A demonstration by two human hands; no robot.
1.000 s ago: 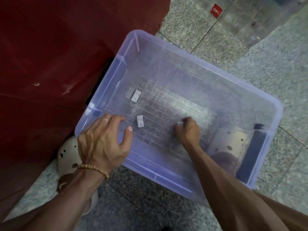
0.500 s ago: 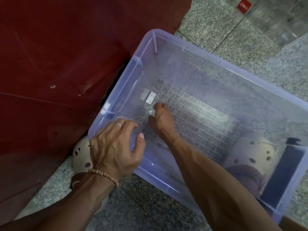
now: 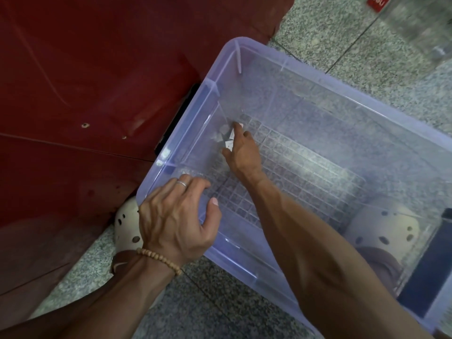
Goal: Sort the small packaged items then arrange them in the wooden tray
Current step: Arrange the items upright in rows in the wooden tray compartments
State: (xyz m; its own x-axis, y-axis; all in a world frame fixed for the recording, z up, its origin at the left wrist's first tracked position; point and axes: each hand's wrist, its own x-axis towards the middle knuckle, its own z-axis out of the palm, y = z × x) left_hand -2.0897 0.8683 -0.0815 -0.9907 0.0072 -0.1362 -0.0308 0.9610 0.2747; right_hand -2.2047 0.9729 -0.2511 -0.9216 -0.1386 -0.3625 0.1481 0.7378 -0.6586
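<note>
One clear plastic bin (image 3: pixel 305 77) with a pale violet rim sits on the speckled stone floor (image 3: pixel 381 57), its left side close against a dark red surface (image 3: pixel 97 81). The bin's floor carries a moulded grid of small squares. The left hand (image 3: pixel 176 221) rests on the near-left rim of the bin, its fingers (image 3: pixel 195 185) curled over the edge into the bin and the thumb stretched out to the right; it wears one silver ring (image 3: pixel 182 184) and, at the wrist, one string of pale wooden beads (image 3: pixel 159 258). The right hand (image 3: pixel 242 152) reaches deep into the far-left corner of the bin with the forefinger stretched out, its tip touching one small white packaged item (image 3: pixel 238 125) that lies on the bin's floor. A second small white packet (image 3: pixel 229 143) shows between the thumb and the curled fingers of that hand, apparently pinched there, though it is small and blurred. So two packets can be counted, both in the far-left corner of the bin. Two cream perforated shoes appear: one (image 3: pixel 127 221) on the floor left of the bin, the other (image 3: pixel 391 231) seen through the bin's near-right wall. One red label (image 3: pixel 375 2) lies at the far right.
</note>
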